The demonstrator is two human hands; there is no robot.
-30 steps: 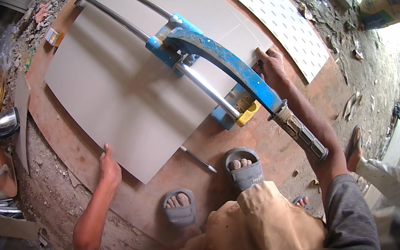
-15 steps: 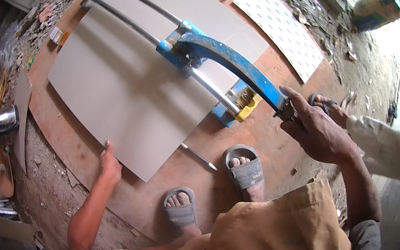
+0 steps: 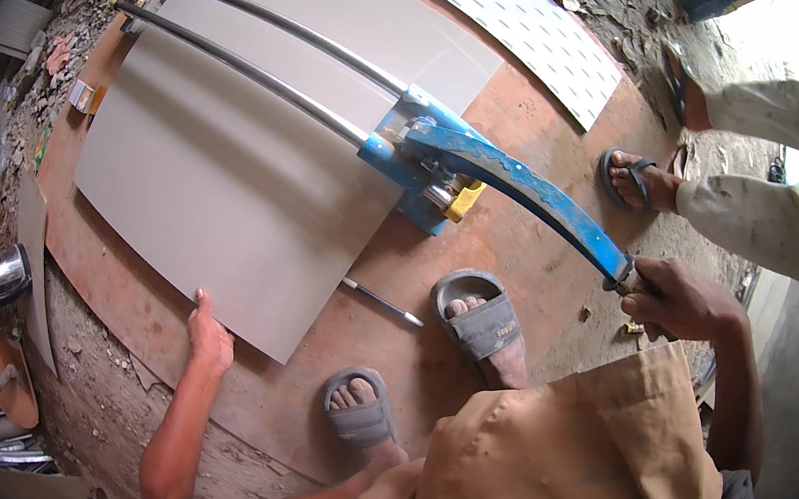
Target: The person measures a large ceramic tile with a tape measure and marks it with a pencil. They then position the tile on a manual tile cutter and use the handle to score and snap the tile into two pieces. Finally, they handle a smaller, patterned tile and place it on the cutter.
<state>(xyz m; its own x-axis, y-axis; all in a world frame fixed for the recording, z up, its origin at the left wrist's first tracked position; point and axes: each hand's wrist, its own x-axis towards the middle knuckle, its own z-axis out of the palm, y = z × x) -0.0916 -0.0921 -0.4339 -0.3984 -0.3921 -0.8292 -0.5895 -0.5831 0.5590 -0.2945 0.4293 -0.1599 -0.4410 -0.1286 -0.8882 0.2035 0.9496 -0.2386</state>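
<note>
A large grey tile (image 3: 226,186) lies under the two metal rails of a manual tile cutter (image 3: 271,76). My left hand (image 3: 209,339) grips the tile's near edge, thumb on top, the other fingers mostly out of sight at the edge. My right hand (image 3: 683,300) is closed around the end of the cutter's long blue handle (image 3: 538,192). The handle's carriage sits at the near right end of the rails, by a yellow end piece (image 3: 466,201). A faint straight line runs across the tile beyond the rails.
A marker pen (image 3: 382,302) lies on the reddish board (image 3: 559,261) beside my sandalled feet. A white dash-patterned panel (image 3: 529,34) lies at the far right. Another person's legs (image 3: 766,222) stand at the right. Rubble (image 3: 69,34) and a trowel (image 3: 11,380) are on the left.
My right hand has pulled the handle and carriage toward me and to the right along the rails. My left hand stays on the tile's edge. More of the other person's legs shows.
</note>
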